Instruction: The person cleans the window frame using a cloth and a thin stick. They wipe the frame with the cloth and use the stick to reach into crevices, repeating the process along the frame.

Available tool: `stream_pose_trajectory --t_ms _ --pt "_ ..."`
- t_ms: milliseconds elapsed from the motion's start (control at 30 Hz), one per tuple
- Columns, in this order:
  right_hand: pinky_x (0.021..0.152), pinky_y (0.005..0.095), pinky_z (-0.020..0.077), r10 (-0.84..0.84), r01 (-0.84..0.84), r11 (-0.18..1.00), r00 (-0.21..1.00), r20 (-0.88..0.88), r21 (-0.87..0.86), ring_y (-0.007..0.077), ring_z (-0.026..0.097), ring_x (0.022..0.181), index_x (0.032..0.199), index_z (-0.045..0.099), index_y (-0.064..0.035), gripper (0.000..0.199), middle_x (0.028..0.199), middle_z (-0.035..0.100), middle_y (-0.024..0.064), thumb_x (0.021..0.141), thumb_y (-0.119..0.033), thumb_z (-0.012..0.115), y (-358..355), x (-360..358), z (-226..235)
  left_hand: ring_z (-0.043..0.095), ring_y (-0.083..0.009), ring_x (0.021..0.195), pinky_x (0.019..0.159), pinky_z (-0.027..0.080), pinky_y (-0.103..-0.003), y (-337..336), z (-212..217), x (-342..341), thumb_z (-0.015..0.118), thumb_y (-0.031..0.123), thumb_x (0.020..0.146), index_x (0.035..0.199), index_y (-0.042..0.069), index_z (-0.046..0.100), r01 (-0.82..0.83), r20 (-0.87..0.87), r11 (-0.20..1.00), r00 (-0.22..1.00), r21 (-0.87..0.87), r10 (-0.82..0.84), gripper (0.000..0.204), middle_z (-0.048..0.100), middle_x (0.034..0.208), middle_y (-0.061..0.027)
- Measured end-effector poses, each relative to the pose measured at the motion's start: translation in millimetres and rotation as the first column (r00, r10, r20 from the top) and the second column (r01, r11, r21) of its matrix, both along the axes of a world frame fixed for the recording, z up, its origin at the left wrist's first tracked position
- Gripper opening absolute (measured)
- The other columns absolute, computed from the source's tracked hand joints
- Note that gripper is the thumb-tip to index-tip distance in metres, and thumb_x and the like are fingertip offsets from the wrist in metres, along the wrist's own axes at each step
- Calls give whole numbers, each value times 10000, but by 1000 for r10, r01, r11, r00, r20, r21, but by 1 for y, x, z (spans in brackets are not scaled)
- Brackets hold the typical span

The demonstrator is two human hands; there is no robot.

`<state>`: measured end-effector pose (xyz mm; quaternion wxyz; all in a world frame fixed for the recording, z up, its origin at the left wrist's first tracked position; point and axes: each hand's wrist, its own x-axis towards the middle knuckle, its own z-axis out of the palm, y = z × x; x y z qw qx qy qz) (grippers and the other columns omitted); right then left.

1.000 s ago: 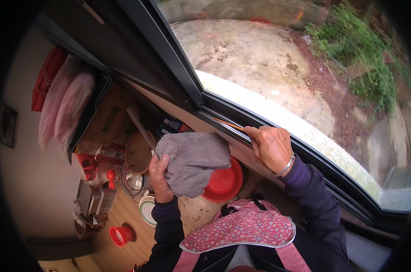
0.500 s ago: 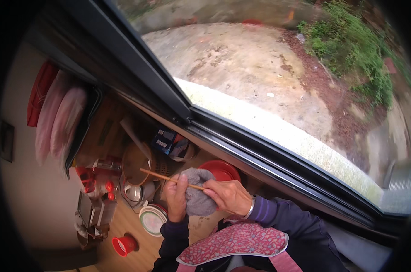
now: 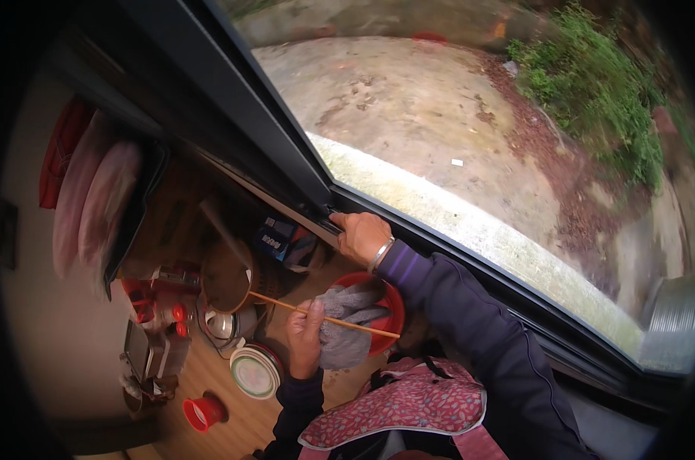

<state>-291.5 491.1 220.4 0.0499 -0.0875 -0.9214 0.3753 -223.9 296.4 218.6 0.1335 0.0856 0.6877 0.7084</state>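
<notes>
My left hand [image 3: 304, 337] is closed around a thin wooden chopstick [image 3: 363, 327] and a grey cloth [image 3: 343, 349]. The chopstick slants across the front of the cloth, and both its ends stick out past my hand. The cloth hangs over the near side of a red basin [image 3: 394, 307]. Farther up, my right hand [image 3: 364, 236] reaches to the corner of the dark window frame [image 3: 286, 138]. Its index finger is stretched out at the window track [image 3: 432, 253]; the other fingers are partly hidden, and I see nothing held in them.
Left of my left hand stand a stack of round lids [image 3: 254, 373], a red cup [image 3: 204, 413] and a glass pot [image 3: 223, 325]. A blue box [image 3: 275, 238] sits below the sill. Beyond the window lie a concrete yard [image 3: 409, 107] and a green bush [image 3: 593, 92].
My right hand has let go of the chopstick and moved up and left to the window frame's corner. The chopstick and cloth stay in my left hand, shifted slightly right and down.
</notes>
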Motion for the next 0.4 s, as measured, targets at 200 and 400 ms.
stream_pose_trajectory --t_ms 200,400 --pt "891 387 455 20 1 993 985 170 -119 334 595 992 1084 654 -123 371 1014 635 193 736 -190 545 2 -19 -4 398 0 563 500 338 -172 -10 0 -3 498 193 938 827 21 598 -4 10 1000 1000 -29 4 228 481 648 69" --pt "859 367 481 169 -171 985 978 123 4 352 617 923 1158 605 -85 467 962 630 237 711 -220 583 15 -10 -11 424 -3 597 544 394 -153 -17 -7 -7 518 199 928 831 23 592 -2 -10 999 1000 48 2 214 481 669 57"
